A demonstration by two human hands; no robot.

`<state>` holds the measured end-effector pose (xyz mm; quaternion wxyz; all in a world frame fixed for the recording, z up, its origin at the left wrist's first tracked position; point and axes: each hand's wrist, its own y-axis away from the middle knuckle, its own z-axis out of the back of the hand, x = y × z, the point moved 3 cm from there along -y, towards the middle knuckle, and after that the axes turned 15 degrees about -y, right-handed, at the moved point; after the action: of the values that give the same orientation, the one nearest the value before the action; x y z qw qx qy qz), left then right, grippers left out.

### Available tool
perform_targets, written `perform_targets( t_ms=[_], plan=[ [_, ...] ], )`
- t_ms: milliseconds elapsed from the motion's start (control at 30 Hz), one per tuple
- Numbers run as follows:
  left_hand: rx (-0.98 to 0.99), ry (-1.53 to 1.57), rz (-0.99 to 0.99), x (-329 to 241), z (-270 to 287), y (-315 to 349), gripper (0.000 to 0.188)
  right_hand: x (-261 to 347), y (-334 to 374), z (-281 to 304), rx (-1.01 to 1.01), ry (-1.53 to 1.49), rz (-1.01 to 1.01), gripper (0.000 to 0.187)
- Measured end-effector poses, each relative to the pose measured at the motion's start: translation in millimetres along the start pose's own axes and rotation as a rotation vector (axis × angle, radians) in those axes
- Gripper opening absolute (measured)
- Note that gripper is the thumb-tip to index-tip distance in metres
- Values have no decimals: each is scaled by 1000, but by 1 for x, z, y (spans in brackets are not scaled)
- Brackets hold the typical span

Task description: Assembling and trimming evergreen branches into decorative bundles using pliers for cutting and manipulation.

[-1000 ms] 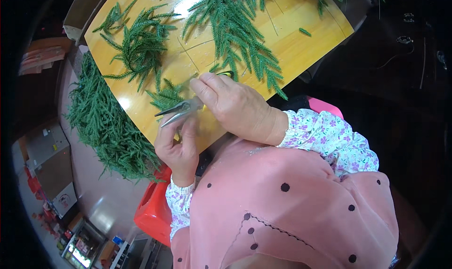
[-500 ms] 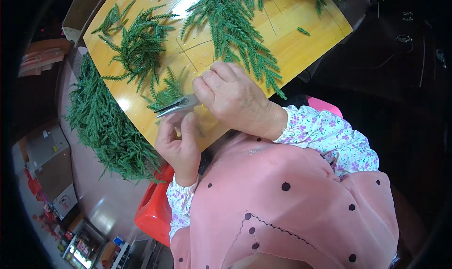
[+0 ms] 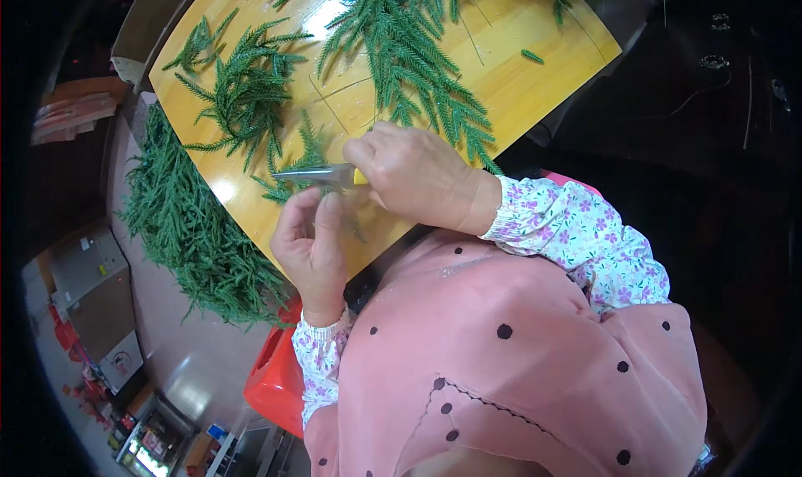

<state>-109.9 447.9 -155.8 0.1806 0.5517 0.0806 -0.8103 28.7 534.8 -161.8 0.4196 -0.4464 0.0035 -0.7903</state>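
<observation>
My right hand (image 3: 422, 174) is wrapped round a pair of long-nose pliers (image 3: 313, 174) with a bit of yellow handle showing. Their metal jaws point left and look closed, just above my left fingertips. My left hand (image 3: 307, 247) has its thumb and forefinger brought together at the base of a small green needle-leaf sprig (image 3: 310, 149). The sprig's lower end is partly hidden by the pliers and fingers. Beyond it on the yellow tabletop lies a loose bunch of similar green sprigs (image 3: 251, 88).
Larger green branches (image 3: 401, 47) spread over the far part of the yellow table (image 3: 535, 101). Thin dark stems and a small needle piece (image 3: 532, 57) lie there too. A big heap of greenery (image 3: 188, 226) stands left of the table, near a red plastic stool (image 3: 276, 385).
The pliers have turned in my right hand; their jaws, parted before, now look closed and lie more level. Both hands have shifted slightly.
</observation>
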Motion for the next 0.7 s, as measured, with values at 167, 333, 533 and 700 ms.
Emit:
perform_targets(
  t_ms=[167,333,533,700],
  plan=[
    [-5,-28,-33,-3,1,-3,13,4,-1,9,55,-289,-178,20],
    [-47,135,-8,-23,18,-3,14,-4,1,14,135,-956,-559,22],
    [-82,222,-301,-78,45,-35,18,1,1,10,24,-1281,-671,28],
    [-351,-800,-995,-96,56,-88,20,6,5,11,164,-1126,-641,27]
  ],
)
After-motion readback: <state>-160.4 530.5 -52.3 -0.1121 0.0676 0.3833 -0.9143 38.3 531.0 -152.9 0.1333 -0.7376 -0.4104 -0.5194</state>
